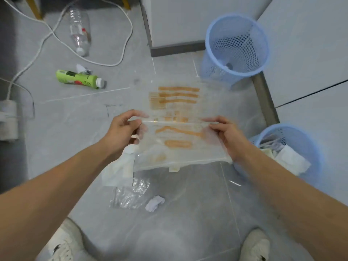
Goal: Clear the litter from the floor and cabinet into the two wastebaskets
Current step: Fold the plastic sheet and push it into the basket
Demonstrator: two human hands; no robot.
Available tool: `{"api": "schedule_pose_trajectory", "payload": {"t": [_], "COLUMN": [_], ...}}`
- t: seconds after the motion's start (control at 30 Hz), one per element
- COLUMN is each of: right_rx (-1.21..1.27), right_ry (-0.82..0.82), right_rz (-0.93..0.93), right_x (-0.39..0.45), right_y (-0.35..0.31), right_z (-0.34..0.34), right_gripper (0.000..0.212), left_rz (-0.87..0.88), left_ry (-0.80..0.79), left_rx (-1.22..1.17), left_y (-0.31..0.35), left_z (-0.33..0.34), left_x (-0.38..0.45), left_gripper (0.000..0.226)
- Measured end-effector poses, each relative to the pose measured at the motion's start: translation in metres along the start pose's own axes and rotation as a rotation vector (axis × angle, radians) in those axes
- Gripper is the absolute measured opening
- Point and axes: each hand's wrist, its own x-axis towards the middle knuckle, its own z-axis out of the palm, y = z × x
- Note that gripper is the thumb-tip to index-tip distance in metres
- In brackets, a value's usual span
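Note:
A clear plastic bag with orange print (pixel 177 117) is stretched flat between both hands above the floor. My left hand (pixel 124 130) pinches its left edge and my right hand (pixel 226 136) pinches its right edge. On the floor lie a clear empty bottle (pixel 80 31), a green bottle (pixel 79 80), a crumpled clear film (pixel 128 194), a white paper wad (pixel 155 203) and a white wrapper (pixel 118 170). A blue mesh wastebasket (pixel 235 48) stands far right, nearly empty. A second blue wastebasket (pixel 297 140), near right, holds white paper.
White cabinets (pixel 308 59) stand along the right, another cabinet (pixel 178 21) at the back. A white cable (pixel 120 59) loops across the far floor to a power strip (pixel 8 119) at the left. My two shoes (pixel 256 245) are at the bottom.

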Motion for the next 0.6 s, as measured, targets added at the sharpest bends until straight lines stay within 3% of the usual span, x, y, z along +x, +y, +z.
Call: {"api": "schedule_pose_trajectory", "payload": {"t": [0.1, 0.2, 0.3, 0.43, 0.5, 0.6], "right_rx": [0.124, 0.125, -0.128, -0.364, -0.542, -0.607], "right_ry": [-0.073, -0.090, -0.015, -0.089, -0.223, -0.329], "right_rz": [0.055, 0.052, -0.081, -0.119, -0.066, -0.043], "right_x": [-0.024, -0.039, -0.053, -0.065, -0.076, -0.093], "right_y": [-0.029, -0.053, -0.074, -0.099, -0.112, -0.119], "right_z": [-0.006, -0.017, -0.021, -0.031, -0.028, -0.013], "right_gripper": [0.044, 0.041, 0.012, 0.046, 0.037, 0.024], "left_rz": [-0.043, -0.079, 0.007, 0.202, 0.233, 0.286], "left_ry": [0.026, -0.104, -0.135, -0.130, -0.186, -0.313], "left_rx": [-0.072, -0.146, 0.074, 0.251, 0.259, 0.301], "left_y": [0.037, 0.073, 0.100, 0.127, 0.141, 0.166], "left_z": [0.012, 0.017, 0.028, 0.038, 0.043, 0.065], "left_x": [-0.008, -0.012, -0.019, -0.026, -0.028, -0.033], "left_gripper": [0.036, 0.041, 0.026, 0.045, 0.049, 0.052]}}
